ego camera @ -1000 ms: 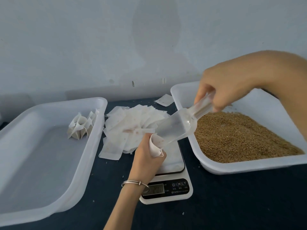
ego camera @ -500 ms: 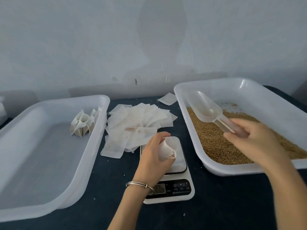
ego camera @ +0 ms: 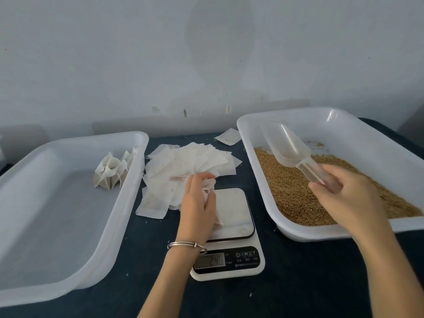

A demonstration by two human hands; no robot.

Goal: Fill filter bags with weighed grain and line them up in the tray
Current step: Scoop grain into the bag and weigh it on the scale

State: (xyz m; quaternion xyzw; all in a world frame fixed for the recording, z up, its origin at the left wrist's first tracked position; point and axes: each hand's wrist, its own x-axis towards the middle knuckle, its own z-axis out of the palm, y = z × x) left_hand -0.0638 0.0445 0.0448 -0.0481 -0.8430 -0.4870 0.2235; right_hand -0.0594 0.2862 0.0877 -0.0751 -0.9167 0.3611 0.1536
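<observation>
Left hand (ego camera: pixel 197 203) is over the near edge of the scale (ego camera: pixel 231 228), grip closed around a crumpled filter bag (ego camera: pixel 210 184), fingers curled on it and a bracelet (ego camera: pixel 185 244) on the wrist. Can't tell if there's grain in that bag, the hand hides most of it. Right hand (ego camera: pixel 344 198) is over the grain tray (ego camera: pixel 298 232) on the right, grip pinching the handle of a clear scoop (ego camera: pixel 289 149); the scoop bowl points up and away toward the tray's far left corner and looks empty. Grain (ego camera: pixel 296 191) fills the near part of that tray, piled toward the right.

Between the two trays there's a messy fan of flat empty bags (ego camera: pixel 183 171) on the dark desk (ego camera: pixel 298 283), touching the far left corner of the scale, plus one stray bag (ego camera: pixel 228 137) further back by the grain tray. The left tray (ego camera: pixel 68 281) has a small cluster of filled bags (ego camera: pixel 112 171) standing in its far right corner, leaning on each other. Scale display (ego camera: pixel 210 260) is lit but too blurry to read for sure
</observation>
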